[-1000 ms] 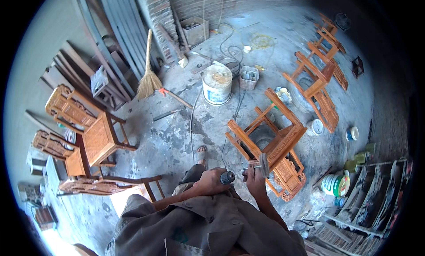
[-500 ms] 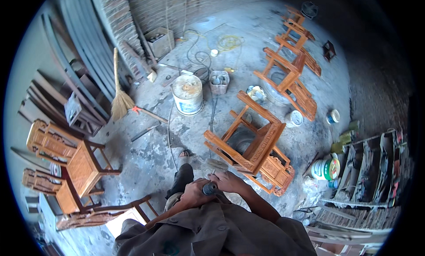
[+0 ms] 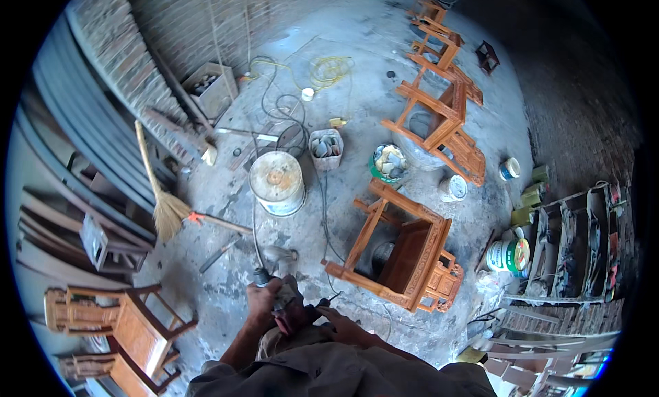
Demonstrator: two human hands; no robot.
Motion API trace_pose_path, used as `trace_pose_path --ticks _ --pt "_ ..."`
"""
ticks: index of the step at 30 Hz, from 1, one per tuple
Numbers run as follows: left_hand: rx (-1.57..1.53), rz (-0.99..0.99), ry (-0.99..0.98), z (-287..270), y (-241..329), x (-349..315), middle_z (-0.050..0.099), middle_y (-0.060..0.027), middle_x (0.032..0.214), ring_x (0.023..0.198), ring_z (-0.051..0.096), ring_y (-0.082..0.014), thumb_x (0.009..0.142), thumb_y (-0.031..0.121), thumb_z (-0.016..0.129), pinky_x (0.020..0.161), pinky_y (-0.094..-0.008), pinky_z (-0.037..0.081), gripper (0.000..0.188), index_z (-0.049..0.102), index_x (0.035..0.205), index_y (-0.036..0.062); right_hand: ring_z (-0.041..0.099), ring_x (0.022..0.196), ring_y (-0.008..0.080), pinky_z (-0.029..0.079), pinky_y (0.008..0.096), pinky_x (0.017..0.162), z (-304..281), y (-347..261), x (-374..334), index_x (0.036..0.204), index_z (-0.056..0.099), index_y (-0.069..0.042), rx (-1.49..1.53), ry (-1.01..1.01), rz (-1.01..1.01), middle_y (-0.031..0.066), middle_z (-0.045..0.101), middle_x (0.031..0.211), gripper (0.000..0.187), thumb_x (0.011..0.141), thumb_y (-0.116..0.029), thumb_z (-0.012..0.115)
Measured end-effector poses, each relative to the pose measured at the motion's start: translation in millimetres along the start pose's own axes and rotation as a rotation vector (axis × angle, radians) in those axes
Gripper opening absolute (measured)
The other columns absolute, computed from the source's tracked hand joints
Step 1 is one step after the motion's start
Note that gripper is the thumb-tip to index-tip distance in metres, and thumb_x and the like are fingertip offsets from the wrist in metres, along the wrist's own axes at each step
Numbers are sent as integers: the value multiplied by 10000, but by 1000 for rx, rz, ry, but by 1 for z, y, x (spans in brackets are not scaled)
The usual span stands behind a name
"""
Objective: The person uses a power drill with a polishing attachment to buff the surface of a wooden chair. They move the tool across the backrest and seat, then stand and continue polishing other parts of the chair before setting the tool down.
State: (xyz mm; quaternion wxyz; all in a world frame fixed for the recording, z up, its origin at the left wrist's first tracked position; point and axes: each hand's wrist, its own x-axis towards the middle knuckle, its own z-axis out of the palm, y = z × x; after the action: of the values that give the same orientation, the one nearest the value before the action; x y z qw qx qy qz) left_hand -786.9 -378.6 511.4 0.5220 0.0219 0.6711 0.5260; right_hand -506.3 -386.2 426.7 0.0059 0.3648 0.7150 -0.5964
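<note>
Low in the head view, my left hand (image 3: 261, 303) is closed round a hand-held power tool (image 3: 293, 317) with a grey and dark red body, held in front of my waist. From its grey end a cord or hose runs up past the white bucket. My right hand (image 3: 338, 326) is at the tool's other side, fingers bent on a small dark part with a thin tip; what exactly it grips is partly hidden. To the right lies an upturned carved wooden chair (image 3: 429, 259), apart from both hands. A blurred light grey shape (image 3: 280, 254) sits just beyond the tool.
A lidded white bucket (image 3: 276, 178) stands ahead, beside a small tub (image 3: 325, 150) of flat pieces and a green-rimmed bucket (image 3: 388, 163). More upturned chairs (image 3: 439, 108) line the far right. A broom (image 3: 168, 208) and upright chairs (image 3: 141, 328) are at left. Cords cross the floor.
My hands have parted from close together at my waist; the left has moved left with the tool, whose red body now shows. My view has shifted, and the near upturned chair sits lower.
</note>
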Motion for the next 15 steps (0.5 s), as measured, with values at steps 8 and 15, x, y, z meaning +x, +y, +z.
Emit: trace_pose_path --ticks 8,15 --pt "-87 -256 -150 -41 70 144 678 -116 784 663 670 -238 801 178 706 619 -373 554 211 666 877 -15 479 1307 429 366 500 1110 -41 -43 88 1471 412 -82 -447 215 -153 219 501 1411 770 820 -319 749" --pt "-35 -638 -379 -61 70 220 712 -122 868 748 703 -270 902 321 654 719 -419 602 295 667 960 33 690 931 241 516 361 864 -70 -93 112 1320 558 -103 -17 -255 150 125 701 990 535 898 -371 748"
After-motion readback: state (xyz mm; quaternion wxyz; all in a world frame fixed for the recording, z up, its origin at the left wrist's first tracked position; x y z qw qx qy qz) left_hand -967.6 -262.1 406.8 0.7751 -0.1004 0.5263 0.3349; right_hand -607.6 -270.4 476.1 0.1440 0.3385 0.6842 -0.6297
